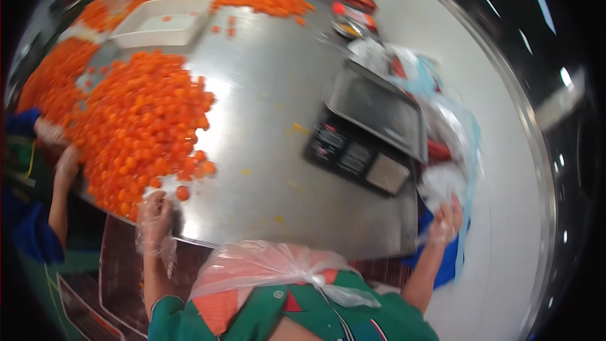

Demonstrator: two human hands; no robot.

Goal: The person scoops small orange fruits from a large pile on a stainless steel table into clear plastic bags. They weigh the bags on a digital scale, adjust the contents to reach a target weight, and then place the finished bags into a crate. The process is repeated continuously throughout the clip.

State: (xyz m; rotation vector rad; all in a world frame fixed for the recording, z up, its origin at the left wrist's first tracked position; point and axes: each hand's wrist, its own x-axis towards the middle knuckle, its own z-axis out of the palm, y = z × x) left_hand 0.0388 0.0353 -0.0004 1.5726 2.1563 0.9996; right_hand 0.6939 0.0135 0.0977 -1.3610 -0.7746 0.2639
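My left hand (154,211), in a thin clear plastic glove, rests at the near edge of a steel table (271,101), right beside a big heap of small round orange pieces (136,120). One loose orange piece (182,192) lies just past its fingers. My right hand (447,220) is out to the right, off the table's corner, its fingers in a pile of clear and blue plastic bags (451,145). Whether it grips a bag is blurred.
A weighing scale with a steel pan (375,107) stands at the table's right. A white tray (164,20) sits at the far side among more orange pieces. Another person's gloved hands (60,151) work at the left. Dark crates (120,271) stand below the edge.
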